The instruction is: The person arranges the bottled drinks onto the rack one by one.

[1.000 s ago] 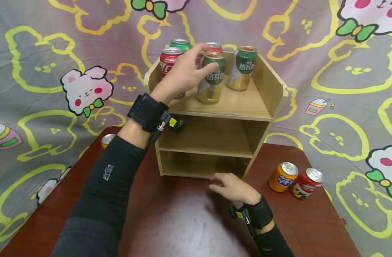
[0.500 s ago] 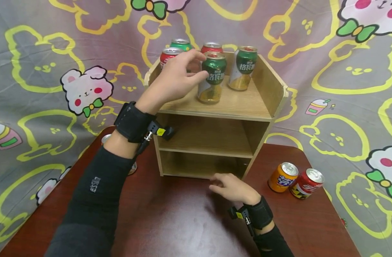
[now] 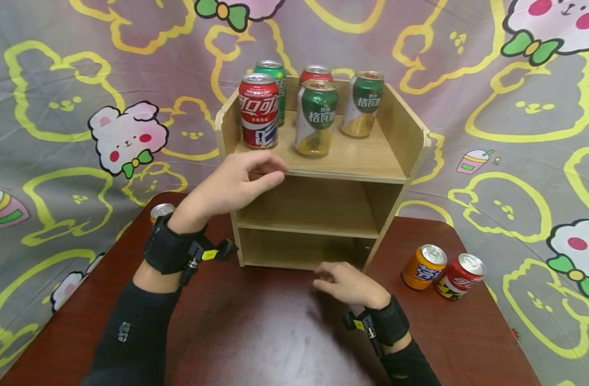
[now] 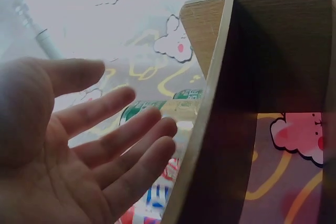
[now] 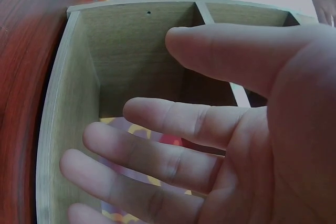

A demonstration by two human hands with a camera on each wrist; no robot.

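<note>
My left hand [image 3: 236, 179] hovers in front of the wooden shelf's [image 3: 343, 170] top board, its fingers loosely bent around nothing. Just above it stand a red cola can [image 3: 259, 112] and a green-and-gold can [image 3: 316, 120], both upright. Behind them are a green can [image 3: 275, 72], a partly hidden red can [image 3: 316, 72] and a second green-and-gold can [image 3: 363, 104]. In the left wrist view, the left palm and spread fingers [image 4: 131, 156] hold nothing. Low before the bottom compartment, my right hand [image 3: 350, 284] is relaxed; the right wrist view shows its fingers [image 5: 157, 156] apart with nothing between them.
On the dark red table [image 3: 275, 332], an orange can [image 3: 424, 268] and a red can [image 3: 461, 277] stand close together at the right. Another can [image 3: 161, 210] is partly hidden behind the left wrist. A patterned cloth [image 3: 516, 161] hangs behind the shelf.
My left hand has drawn back from the front green-and-gold can, moving down and left to below the top board. The red cola can shows fully now. My right hand has stayed put.
</note>
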